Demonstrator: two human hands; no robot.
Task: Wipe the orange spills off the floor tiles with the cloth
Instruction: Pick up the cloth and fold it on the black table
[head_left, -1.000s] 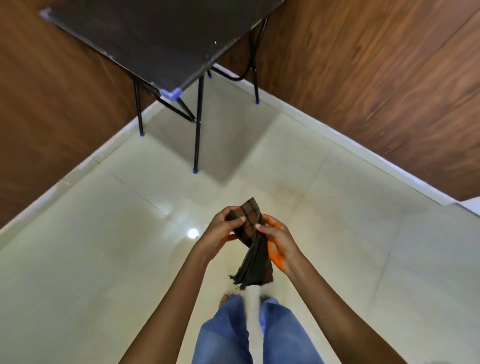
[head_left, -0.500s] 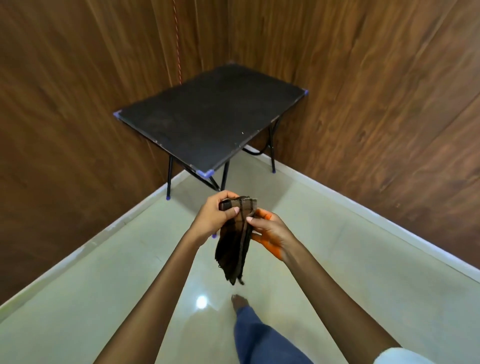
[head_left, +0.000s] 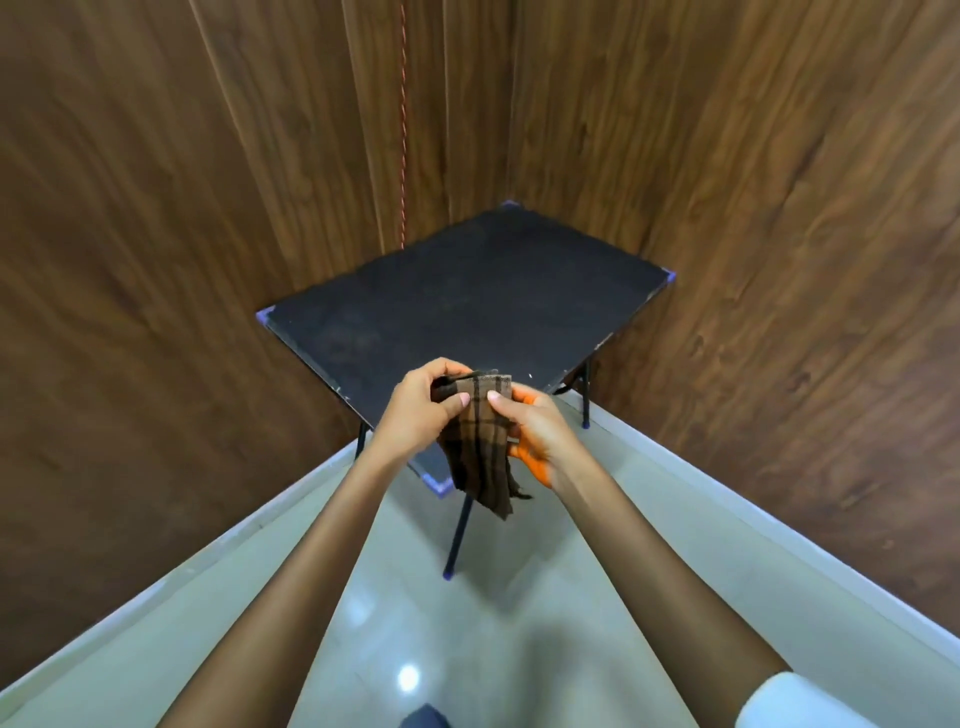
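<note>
A brown checked cloth (head_left: 480, 452) hangs folded between both hands at chest height, in front of the table's near corner. My left hand (head_left: 421, 410) pinches its top left edge. My right hand (head_left: 540, 436) pinches the top right edge; its palm and fingers are stained orange. The pale floor tiles (head_left: 519, 623) below show no orange spill in this view.
A black folding table (head_left: 467, 301) with blue corner caps stands in the corner between two wood-panelled walls (head_left: 130, 260). A thin black leg (head_left: 460, 535) reaches the floor just beyond the cloth. A pale skirting runs along both walls. A red cord (head_left: 402, 124) hangs down the corner.
The view has tilted up from the floor toward the table and walls, and the table has come closer. Both hands kept hold of the cloth and raised it; the feet dropped out of view.
</note>
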